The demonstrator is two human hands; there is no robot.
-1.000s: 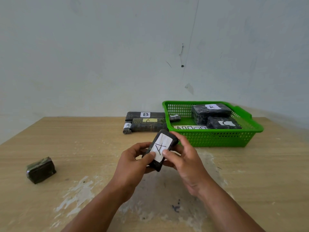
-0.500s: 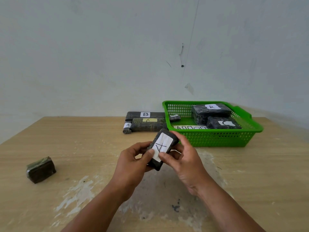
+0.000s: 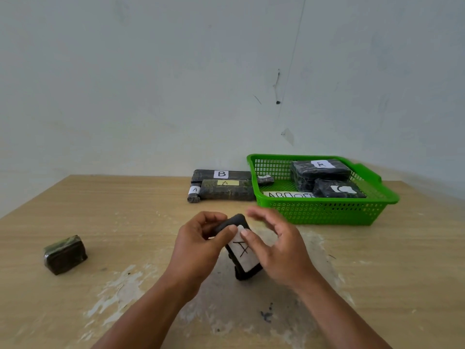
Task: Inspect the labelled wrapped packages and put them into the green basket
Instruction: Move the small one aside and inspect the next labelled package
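A dark wrapped package with a white "A" label (image 3: pixel 243 253) is upright above the table's middle. My left hand (image 3: pixel 198 245) pinches its top edge. My right hand (image 3: pixel 279 250) touches the label with its thumb while its fingers spread and blur behind the package. The green basket (image 3: pixel 324 212) stands at the back right and holds several wrapped packages, one labelled "A" (image 3: pixel 320 170). Left of the basket lie a package labelled "B" (image 3: pixel 221 174), a yellow-labelled "A" package (image 3: pixel 226 190) and a small roll labelled "A" (image 3: pixel 193 193).
A small unlabelled dark green wrapped block (image 3: pixel 66 255) sits alone on the left of the wooden table (image 3: pixel 125 222). A pale wall rises right behind the table's far edge. Worn white patches mark the tabletop near me.
The package has turned from tilting right to standing more upright, label toward me, and sits lower. My right fingers have opened off its far end.
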